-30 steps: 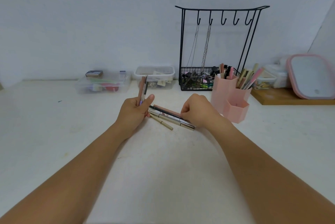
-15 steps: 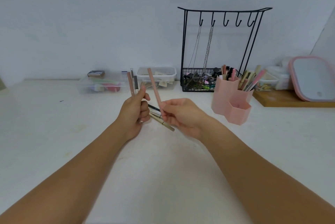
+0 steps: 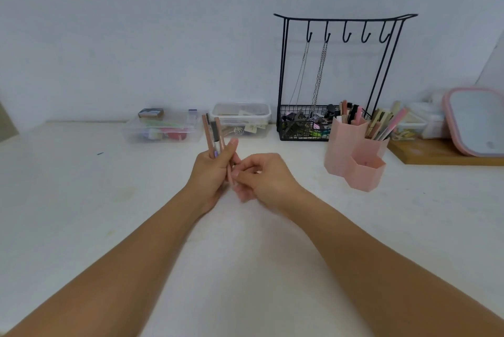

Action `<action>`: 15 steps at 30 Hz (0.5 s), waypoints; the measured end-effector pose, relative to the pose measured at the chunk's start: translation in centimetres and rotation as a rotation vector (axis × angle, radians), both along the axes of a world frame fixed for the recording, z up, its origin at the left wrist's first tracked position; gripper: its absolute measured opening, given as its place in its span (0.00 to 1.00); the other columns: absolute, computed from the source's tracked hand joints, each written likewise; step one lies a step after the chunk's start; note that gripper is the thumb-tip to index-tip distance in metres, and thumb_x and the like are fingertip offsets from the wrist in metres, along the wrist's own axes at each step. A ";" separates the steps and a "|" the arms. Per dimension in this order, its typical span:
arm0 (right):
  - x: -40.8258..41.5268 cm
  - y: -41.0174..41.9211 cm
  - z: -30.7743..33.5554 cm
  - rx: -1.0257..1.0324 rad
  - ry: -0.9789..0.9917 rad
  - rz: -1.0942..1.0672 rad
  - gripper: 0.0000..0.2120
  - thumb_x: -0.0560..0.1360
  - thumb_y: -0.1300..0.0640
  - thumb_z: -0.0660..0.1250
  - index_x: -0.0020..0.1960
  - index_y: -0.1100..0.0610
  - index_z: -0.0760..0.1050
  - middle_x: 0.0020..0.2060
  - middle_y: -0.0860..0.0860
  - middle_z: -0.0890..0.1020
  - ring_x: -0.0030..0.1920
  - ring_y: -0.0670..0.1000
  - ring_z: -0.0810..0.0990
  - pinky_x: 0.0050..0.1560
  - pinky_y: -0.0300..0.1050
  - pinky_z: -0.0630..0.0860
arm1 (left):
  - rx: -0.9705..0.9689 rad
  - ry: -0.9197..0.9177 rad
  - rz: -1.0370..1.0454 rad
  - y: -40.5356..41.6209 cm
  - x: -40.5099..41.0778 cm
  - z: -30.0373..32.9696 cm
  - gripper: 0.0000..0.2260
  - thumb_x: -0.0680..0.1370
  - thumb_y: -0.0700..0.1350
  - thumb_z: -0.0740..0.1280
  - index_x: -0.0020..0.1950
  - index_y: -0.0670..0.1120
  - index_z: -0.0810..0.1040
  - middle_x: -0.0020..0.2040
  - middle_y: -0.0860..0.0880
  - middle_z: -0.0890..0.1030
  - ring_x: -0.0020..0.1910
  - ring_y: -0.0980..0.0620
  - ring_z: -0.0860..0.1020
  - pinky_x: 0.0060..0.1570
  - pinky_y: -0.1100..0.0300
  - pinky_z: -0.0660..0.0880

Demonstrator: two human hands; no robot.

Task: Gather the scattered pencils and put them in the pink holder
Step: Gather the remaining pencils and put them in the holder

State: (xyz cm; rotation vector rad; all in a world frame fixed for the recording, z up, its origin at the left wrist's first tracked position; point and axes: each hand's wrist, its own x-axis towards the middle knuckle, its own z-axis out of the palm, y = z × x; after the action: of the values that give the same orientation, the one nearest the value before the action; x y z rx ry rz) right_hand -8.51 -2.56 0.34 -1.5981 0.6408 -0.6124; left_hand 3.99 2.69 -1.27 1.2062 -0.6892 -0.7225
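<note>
My left hand (image 3: 211,173) grips a small bunch of pencils (image 3: 214,133) upright above the white table (image 3: 109,214); they include pink ones and a dark one with a brush tip. My right hand (image 3: 263,177) is right beside it, fingers curled, pinching the lower end of a pink pencil (image 3: 231,177) that leans against the bunch. The pink holder (image 3: 341,151), made of three hexagonal cups, stands to the right and has several pencils and brushes in its taller cups. Any pencils lying on the table under my hands are hidden.
Along the wall stand two clear plastic boxes (image 3: 163,131) (image 3: 241,118), a black wire rack (image 3: 338,64) with hooks, chains and a full basket, and a pink-rimmed mirror (image 3: 477,121) on a wooden board (image 3: 441,152).
My right hand lifted a pink pencil off the table and brought it left to the bunch in my left hand. Both hands are now together.
</note>
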 end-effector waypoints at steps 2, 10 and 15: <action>-1.0 -1.8 1.2 -0.124 0.058 -0.179 0.02 0.77 0.64 0.71 0.45 0.62 0.81 0.32 0.55 0.82 0.28 0.51 0.78 0.34 0.45 0.78 | 0.033 -0.067 0.072 -0.1 0.5 0.0 0.22 0.80 0.57 0.68 0.32 0.45 0.72 0.25 0.49 0.71 0.25 0.53 0.69 0.30 0.62 0.67; -4.5 -6.8 1.3 -0.576 0.421 -0.229 0.04 0.75 0.58 0.73 0.48 0.57 0.86 0.41 0.48 0.85 0.38 0.41 0.77 0.40 0.35 0.71 | 0.018 -0.111 0.054 -0.1 1.1 -0.2 0.22 0.82 0.56 0.65 0.32 0.47 0.68 0.30 0.47 0.72 0.32 0.51 0.76 0.37 0.60 0.73; -2.8 -6.1 -0.2 -0.628 0.487 -0.197 0.04 0.75 0.57 0.73 0.46 0.56 0.87 0.42 0.50 0.87 0.42 0.47 0.83 0.47 0.44 0.80 | 0.025 -0.211 0.043 0.1 1.2 -0.5 0.20 0.79 0.55 0.70 0.33 0.44 0.74 0.30 0.46 0.74 0.34 0.48 0.75 0.43 0.51 0.72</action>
State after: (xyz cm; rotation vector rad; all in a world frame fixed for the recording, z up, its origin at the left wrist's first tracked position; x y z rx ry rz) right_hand -11.29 -8.65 0.11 -2.3267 1.0428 -0.6037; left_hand 5.18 2.78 -1.80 1.3282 -0.8277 -0.5747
